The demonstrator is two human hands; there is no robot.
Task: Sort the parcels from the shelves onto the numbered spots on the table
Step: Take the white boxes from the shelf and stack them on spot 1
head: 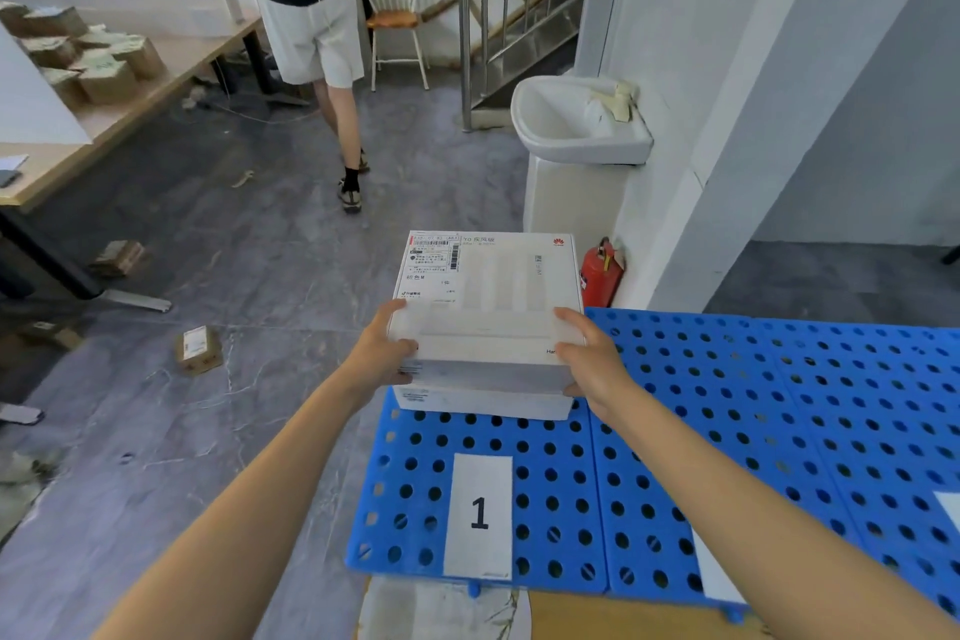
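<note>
clasping a white parcel [488,322] between them, left hand [382,353] and right hand [592,361] grip its sides.

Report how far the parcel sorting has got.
Done: nothing visibly placed on the blue perforated panel yet. In hand: left hand and right hand grip a white box over the spot labelled 1. Left: setting it down; further parcels aren't countable here.
</note>
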